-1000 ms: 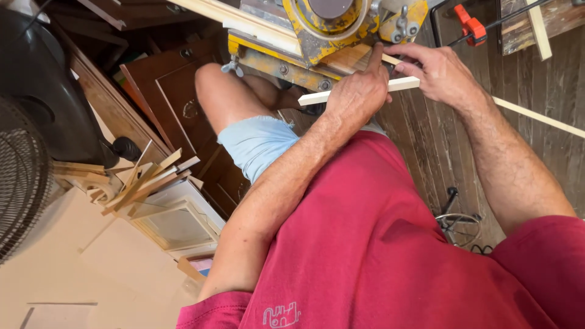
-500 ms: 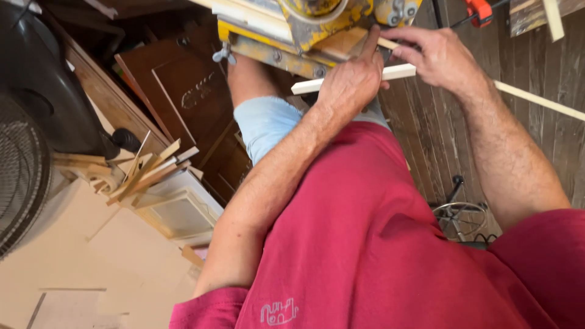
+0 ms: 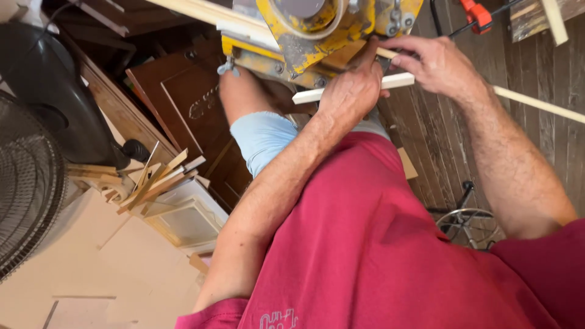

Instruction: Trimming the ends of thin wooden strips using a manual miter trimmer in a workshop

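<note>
A short pale wooden strip lies across the front of a yellow saw. My left hand is closed over its middle, the thumb side toward the saw base. My right hand pinches the strip's right end with fingers curled. Behind it a longer thin wooden strip runs off to the right from under the saw. My red shirt and pale blue shorts fill the lower middle of the view.
A pile of thin wood offcuts lies on a pale box at the left. A black fan grille stands at the far left. Dark brown panel doors lean below the saw. An orange clamp sits at the top right.
The view has shifted slightly, so the saw and hands sit higher in the frame. Both hands keep their hold on the short strip at the saw.
</note>
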